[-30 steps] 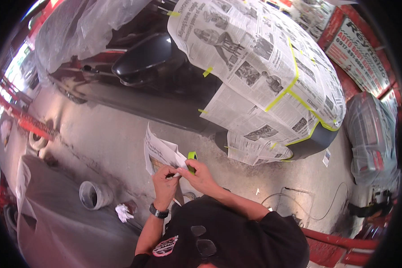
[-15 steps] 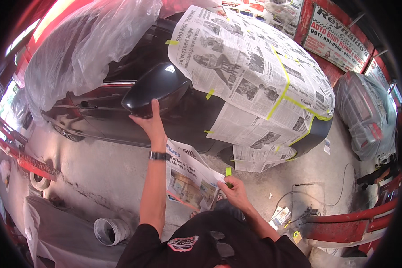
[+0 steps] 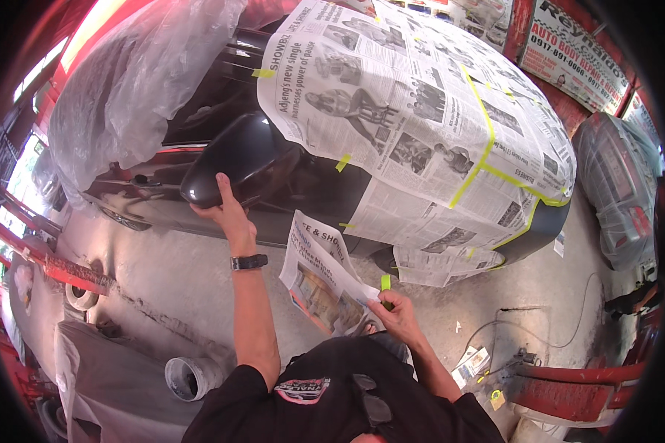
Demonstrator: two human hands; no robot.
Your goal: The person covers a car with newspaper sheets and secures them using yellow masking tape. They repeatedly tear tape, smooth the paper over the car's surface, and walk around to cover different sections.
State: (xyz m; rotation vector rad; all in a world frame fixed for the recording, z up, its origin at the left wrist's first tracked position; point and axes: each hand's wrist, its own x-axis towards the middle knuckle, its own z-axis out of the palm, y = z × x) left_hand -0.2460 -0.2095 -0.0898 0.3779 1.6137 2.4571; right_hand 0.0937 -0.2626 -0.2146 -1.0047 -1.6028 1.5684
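A black side mirror [image 3: 238, 156] juts out from the dark car [image 3: 288, 199]. My left hand [image 3: 233, 220] grips its lower edge, thumb up on the housing and the other fingers partly hidden beneath. In front of my body, my right hand [image 3: 397, 314] pinches the corner of a newspaper sheet [image 3: 319, 275], whose far end hangs loose in the air. A piece of yellow-green masking tape [image 3: 386, 283] sticks up from the same hand. More newspaper [image 3: 421, 125] covers the hood and front fender, fastened with yellow-green tape strips [image 3: 488, 125].
Clear plastic sheeting [image 3: 133, 96] drapes the car's rear left. Another plastic-wrapped car [image 3: 619, 188] stands at right. On the floor are a white bucket [image 3: 188, 378], paper scraps [image 3: 471, 365] and a cable [image 3: 561, 344]. Red metal stands [image 3: 587, 391] lie at lower right, with a grey cover [image 3: 118, 376] at lower left.
The newspaper sheet has swung clear of my left forearm and spread more upright. My left hand stays on the mirror, its grip slightly shifted. The whole view has moved a little.
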